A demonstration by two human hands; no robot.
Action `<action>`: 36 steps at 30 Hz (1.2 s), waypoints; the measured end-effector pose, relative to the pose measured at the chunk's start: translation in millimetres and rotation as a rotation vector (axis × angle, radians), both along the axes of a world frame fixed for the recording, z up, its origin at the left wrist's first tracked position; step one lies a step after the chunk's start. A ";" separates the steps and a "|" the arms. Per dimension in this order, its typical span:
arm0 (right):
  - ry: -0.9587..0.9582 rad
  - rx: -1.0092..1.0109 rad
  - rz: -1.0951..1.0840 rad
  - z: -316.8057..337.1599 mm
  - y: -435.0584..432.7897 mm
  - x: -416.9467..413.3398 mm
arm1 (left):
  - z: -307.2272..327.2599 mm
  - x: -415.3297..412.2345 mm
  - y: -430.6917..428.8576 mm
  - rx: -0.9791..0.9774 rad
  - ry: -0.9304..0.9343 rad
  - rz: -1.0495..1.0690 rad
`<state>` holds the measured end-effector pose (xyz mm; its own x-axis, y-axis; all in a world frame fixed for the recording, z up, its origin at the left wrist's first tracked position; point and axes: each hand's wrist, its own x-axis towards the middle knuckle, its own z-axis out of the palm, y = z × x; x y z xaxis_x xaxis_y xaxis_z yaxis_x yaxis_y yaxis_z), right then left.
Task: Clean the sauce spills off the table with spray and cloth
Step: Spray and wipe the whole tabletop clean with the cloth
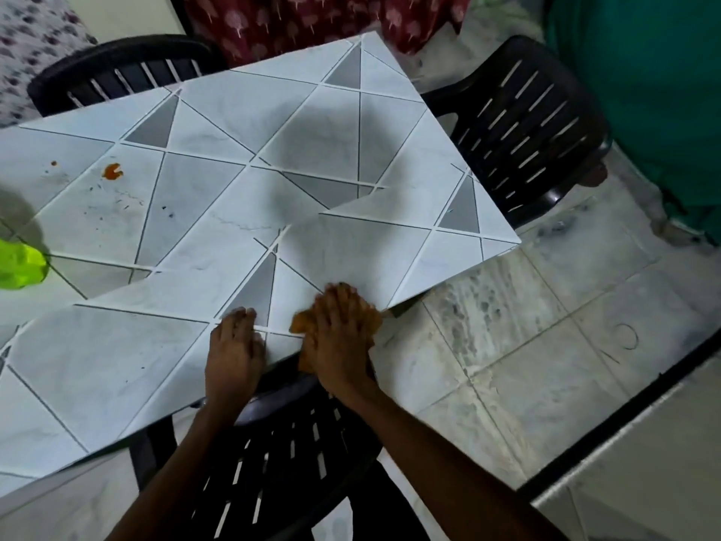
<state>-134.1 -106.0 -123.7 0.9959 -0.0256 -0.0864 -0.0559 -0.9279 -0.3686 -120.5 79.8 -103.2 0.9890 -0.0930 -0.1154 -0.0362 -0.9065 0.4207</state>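
Orange cloth (299, 325) lies pressed beneath the right grip (339, 337) at table (117, 365) edge.

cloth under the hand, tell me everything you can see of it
The cloth is an orange-brown rag, soft and bunched, mostly hidden under the right hand, which presses it with fingers laid flat. It sits at the near edge of the table, a fold hanging over that edge. The left hand rests on the table beside it, apart.

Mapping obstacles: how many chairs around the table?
3: far chair at the table's upper-left edge, right chair at its right edge, near chair closest to the camera. More may be off frame.
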 end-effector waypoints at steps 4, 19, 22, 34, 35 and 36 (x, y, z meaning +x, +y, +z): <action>0.007 -0.086 0.038 1.8 -53.0 48.1 | 1.3 1.2 -2.1 0.002 -0.006 0.040; 0.061 -0.048 0.343 11.4 -6.2 10.1 | 5.2 3.7 -1.0 -0.027 -0.023 0.047; 0.053 -0.090 0.265 12.2 -41.1 39.4 | 4.4 -1.3 15.6 -0.059 -0.003 0.003; 0.101 0.000 0.303 12.7 125.2 23.7 | 19.9 -69.1 156.0 0.047 -0.006 0.115; 0.089 0.008 0.408 11.6 142.7 6.9 | 21.7 -69.4 161.4 0.043 -0.019 0.120; 0.074 0.006 0.495 13.1 161.1 -12.4 | 24.1 -71.8 176.2 0.035 -0.038 0.128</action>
<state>-146.5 55.1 -110.6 0.8794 0.4497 -0.1563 0.3647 -0.8474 -0.3860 -192.4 256.0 -79.0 0.9962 0.0375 -0.0789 0.0654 -0.9189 0.3891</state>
